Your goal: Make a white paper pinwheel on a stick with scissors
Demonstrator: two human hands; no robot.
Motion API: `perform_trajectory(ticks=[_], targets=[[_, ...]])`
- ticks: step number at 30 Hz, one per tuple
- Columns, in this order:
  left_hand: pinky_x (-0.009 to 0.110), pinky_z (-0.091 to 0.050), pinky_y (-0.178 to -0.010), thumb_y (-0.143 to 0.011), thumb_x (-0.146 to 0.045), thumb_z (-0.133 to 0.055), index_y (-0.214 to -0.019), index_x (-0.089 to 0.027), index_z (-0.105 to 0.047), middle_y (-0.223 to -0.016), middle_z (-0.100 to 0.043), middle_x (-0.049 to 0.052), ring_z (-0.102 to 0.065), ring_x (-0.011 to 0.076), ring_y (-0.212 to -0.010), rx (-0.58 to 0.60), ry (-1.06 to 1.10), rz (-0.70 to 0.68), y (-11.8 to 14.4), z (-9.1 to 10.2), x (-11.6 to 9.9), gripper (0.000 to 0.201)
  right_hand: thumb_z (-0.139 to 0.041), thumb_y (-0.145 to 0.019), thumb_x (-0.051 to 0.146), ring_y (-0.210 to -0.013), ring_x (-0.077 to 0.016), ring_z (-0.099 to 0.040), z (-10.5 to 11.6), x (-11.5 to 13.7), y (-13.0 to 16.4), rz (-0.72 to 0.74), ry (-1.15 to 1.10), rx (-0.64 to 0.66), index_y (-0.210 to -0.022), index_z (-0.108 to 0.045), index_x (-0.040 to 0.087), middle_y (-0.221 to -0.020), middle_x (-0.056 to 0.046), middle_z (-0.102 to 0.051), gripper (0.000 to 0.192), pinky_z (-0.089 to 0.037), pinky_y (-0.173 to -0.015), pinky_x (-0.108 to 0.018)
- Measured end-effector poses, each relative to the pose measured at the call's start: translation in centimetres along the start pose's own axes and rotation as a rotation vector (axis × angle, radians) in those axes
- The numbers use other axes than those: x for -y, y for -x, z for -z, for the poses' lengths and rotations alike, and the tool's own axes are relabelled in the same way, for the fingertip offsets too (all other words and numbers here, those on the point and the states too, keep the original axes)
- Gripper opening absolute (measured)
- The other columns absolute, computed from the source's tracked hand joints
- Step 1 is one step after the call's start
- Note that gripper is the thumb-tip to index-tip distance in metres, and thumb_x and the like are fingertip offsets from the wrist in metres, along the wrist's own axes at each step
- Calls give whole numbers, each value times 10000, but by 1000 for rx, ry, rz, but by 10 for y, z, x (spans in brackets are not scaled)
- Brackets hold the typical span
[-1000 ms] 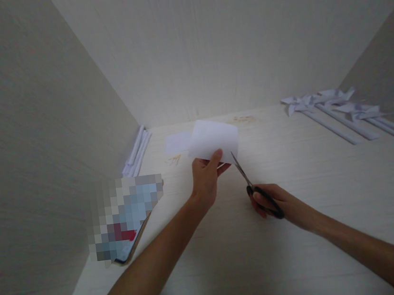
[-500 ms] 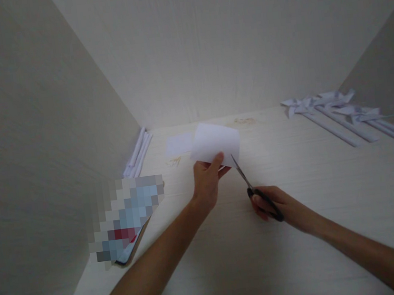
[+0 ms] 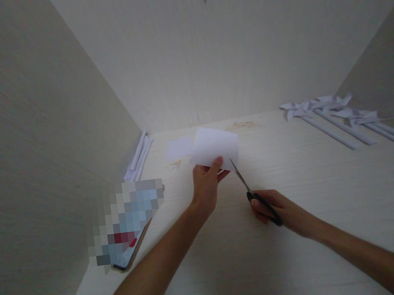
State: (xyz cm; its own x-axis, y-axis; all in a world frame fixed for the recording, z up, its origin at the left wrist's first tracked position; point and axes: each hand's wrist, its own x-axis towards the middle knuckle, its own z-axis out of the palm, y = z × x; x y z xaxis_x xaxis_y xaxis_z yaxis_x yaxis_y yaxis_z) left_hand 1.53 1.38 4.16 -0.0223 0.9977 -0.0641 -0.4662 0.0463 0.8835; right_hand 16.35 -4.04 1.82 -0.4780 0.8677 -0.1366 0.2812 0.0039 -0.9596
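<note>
My left hand point(image 3: 207, 184) pinches the near edge of a white paper sheet point(image 3: 215, 147), holding it up above the pale table point(image 3: 296, 192). In my right hand point(image 3: 280, 209) are black-handled scissors point(image 3: 255, 193), fingers through the loops. The blades point up and away, with their tips touching the sheet's lower right edge. I cannot tell how far apart the blades are.
A smaller white paper piece point(image 3: 179, 148) lies flat behind the sheet. Rolled white paper sticks point(image 3: 139, 157) lie along the left wall. Paper pinwheels on sticks point(image 3: 336, 113) lie at the back right. A phone with a blurred screen point(image 3: 129, 223) rests at the left.
Both hands, the sheet and the scissors sit slightly lower in the picture. The grips are unchanged, and the scissor tips stay at the paper's edge.
</note>
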Motion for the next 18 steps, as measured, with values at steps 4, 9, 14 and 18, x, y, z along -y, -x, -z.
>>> perform_trajectory(ticks=[4, 9, 14, 18], targets=[[288, -515, -676, -611, -237, -653, -732, -126, -611, -703, -645, 10, -603, 111, -636, -12, -10, 5, 0, 0, 0, 170, -377, -763, 589, -472, -81, -334, 0, 0, 0, -13, 3, 0, -550, -371, 178, -507, 30, -374, 463, -268, -431, -219], [295, -512, -676, -609, -248, -655, -730, -133, -617, -710, -650, 9, -608, 117, -641, 2, -9, -3, 0, 1, 0, 171, -385, -759, 586, -467, -80, -320, -1, -1, 0, -11, 20, -21, -554, -365, 180, -503, 34, -362, 455, -251, -426, -222], [267, -509, -652, -626, -232, -640, -736, -144, -621, -696, -652, -2, -608, 109, -625, 13, -24, -10, 0, 1, 0, 142, -399, -762, 561, -469, -82, -323, -1, -2, 0, -16, 31, -30, -548, -364, 182, -500, 36, -360, 437, -248, -435, -226], [242, -507, -625, -635, -230, -636, -747, -138, -616, -698, -652, 3, -609, 107, -627, 16, -26, -9, 0, 1, 1, 147, -414, -753, 556, -463, -82, -317, 0, -1, 0, -31, 31, -31, -543, -360, 184, -492, 40, -352, 431, -245, -432, -228]])
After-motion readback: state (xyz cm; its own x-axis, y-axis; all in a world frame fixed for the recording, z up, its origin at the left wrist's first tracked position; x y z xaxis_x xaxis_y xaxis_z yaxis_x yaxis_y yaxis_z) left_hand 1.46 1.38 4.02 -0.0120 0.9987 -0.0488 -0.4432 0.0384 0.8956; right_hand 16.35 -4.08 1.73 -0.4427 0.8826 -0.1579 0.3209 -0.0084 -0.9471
